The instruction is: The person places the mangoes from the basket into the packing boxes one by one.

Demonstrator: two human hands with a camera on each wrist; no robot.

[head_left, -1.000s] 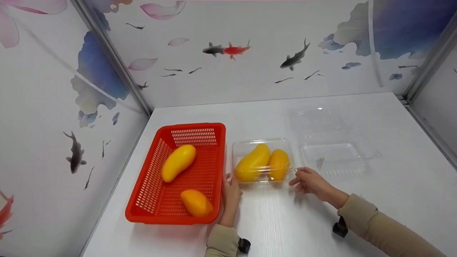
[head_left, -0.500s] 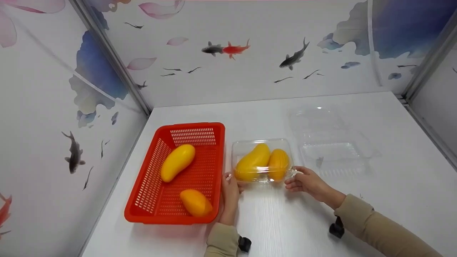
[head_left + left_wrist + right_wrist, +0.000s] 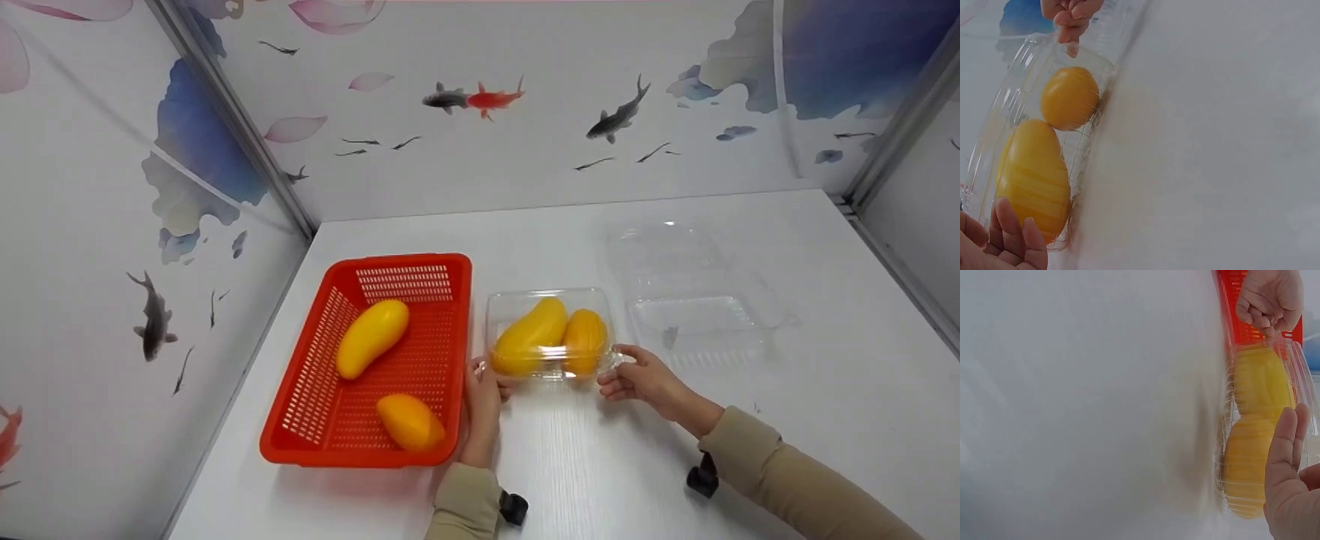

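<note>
A clear plastic clamshell box [image 3: 511, 306] stands with its lid folded over two yellow mangoes, a long one [image 3: 531, 339] and a smaller one [image 3: 586, 342]. My left hand [image 3: 482, 405] pinches its front left corner, between the box and the red basket. At the front right corner, my right hand [image 3: 651, 385] has thumb and fingers on the rim. The left wrist view shows bent left fingers [image 3: 1012, 233] beside the long mango. In the right wrist view, right fingers [image 3: 1282, 450] lie along the box's side near the smaller mango.
Left of the box sits a red plastic basket [image 3: 322, 454] with a long yellow mango [image 3: 373, 339] and an orange-yellow mango [image 3: 410, 422]. Another clear clamshell [image 3: 694, 311] lies open at the right. White panels with painted fish enclose the table's back and sides.
My right hand has moved slightly left onto the clamshell box's front right corner, and its fingers have closed there. My left hand stays at the left corner. The mangoes keep their places.
</note>
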